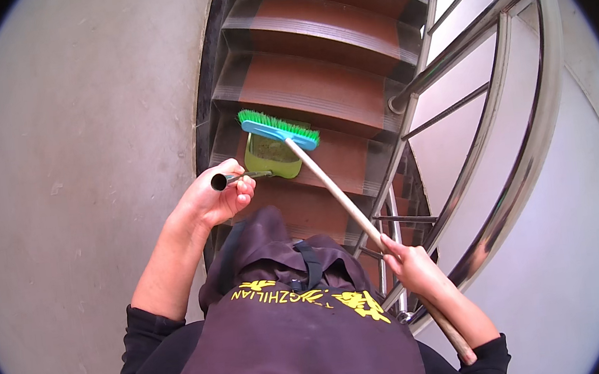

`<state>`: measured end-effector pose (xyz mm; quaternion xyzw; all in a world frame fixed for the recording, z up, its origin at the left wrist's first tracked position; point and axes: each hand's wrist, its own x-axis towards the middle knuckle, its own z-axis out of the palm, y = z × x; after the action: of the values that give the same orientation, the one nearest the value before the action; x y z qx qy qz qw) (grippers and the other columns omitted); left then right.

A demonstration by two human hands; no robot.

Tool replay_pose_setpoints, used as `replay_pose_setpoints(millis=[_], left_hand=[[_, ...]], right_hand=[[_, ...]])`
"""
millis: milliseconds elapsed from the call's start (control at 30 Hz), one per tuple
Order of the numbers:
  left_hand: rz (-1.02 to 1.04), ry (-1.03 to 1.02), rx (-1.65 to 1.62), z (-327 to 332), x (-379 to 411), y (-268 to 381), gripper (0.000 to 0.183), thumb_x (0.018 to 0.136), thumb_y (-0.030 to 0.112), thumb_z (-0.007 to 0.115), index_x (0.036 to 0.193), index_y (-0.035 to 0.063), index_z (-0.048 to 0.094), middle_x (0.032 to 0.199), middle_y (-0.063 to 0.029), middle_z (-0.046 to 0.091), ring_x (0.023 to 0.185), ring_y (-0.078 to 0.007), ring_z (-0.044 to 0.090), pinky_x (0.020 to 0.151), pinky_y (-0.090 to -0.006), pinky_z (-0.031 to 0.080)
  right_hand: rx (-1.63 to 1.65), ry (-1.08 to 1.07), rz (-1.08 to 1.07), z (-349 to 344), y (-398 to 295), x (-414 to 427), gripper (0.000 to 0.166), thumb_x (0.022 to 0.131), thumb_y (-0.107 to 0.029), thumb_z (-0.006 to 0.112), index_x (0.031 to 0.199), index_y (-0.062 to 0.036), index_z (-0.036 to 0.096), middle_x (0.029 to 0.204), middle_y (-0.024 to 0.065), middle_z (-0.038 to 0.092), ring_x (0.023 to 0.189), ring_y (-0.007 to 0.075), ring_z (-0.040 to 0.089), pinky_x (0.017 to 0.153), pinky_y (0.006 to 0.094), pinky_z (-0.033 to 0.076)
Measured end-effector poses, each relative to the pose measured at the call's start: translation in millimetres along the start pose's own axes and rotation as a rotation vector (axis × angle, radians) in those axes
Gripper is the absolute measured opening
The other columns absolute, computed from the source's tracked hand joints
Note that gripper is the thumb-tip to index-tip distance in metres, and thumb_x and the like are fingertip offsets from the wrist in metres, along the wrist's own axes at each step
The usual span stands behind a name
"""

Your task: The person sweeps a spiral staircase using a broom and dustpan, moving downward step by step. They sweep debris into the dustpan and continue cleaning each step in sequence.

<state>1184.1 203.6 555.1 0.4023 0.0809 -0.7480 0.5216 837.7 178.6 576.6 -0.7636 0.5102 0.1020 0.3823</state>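
Note:
My left hand (226, 193) grips the upright tube handle (219, 182) of a yellow-green dustpan (270, 165), near its open top end. The dustpan is below that hand, at a stair tread, with some dark debris visible inside. In my right hand (415, 268) is the pale wooden stick (335, 191) of a broom, its worn end passing under my forearm. The blue broom head (278, 134) with green bristles (276, 121) lies across the dustpan's far edge, bristles pointing away from me. Whether the bristles touch the stair cannot be told.
Brown-red stairs (315, 78) with dark sides and ridged nosings curve upward ahead. A plain wall (80, 128) borders them on the left. Along the right runs a shiny metal railing (526, 157) with bars, close to my right hand. My dark apron (300, 351) bears yellow writing.

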Motion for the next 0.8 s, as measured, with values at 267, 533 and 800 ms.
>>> replay_pose_setpoints(millis=[267, 533, 800], left_hand=[[0.013, 0.048, -0.061, 2, -24, 15, 0.015, 0.076, 0.011, 0.044, 0.067, -0.0002, 0.040, 0.065, -0.0055, 0.042, 0.051, -0.0086, 0.044, 0.041, -0.0201, 0.039], [-0.037, 0.052, -0.075, -21, -29, 57, 0.011, 0.076, 0.011, 0.046, 0.068, 0.0043, 0.041, 0.068, -0.0087, 0.046, 0.053, -0.0111, 0.046, 0.045, -0.0237, 0.040], [-0.056, 0.114, -0.005, -34, -18, 114, 0.014, 0.074, 0.010, 0.050, 0.065, 0.0026, 0.043, 0.067, -0.0103, 0.049, 0.056, -0.0127, 0.047, 0.048, -0.0249, 0.041]], right_hand=[[0.022, 0.020, 0.189, -47, -14, -10, 0.036, 0.077, -0.015, 0.051, 0.113, -0.0126, 0.046, 0.060, 0.0226, 0.052, 0.056, 0.0320, 0.057, 0.055, 0.0345, 0.044], [0.094, 0.231, 0.290, -74, -18, 101, 0.035, 0.078, -0.015, 0.048, 0.113, -0.0076, 0.045, 0.062, 0.0196, 0.054, 0.056, 0.0259, 0.056, 0.053, 0.0341, 0.043], [-0.036, 0.136, 0.109, -45, -92, 184, 0.034, 0.077, -0.015, 0.048, 0.110, -0.0061, 0.046, 0.071, 0.0221, 0.055, 0.070, 0.0361, 0.055, 0.063, 0.0420, 0.044]])
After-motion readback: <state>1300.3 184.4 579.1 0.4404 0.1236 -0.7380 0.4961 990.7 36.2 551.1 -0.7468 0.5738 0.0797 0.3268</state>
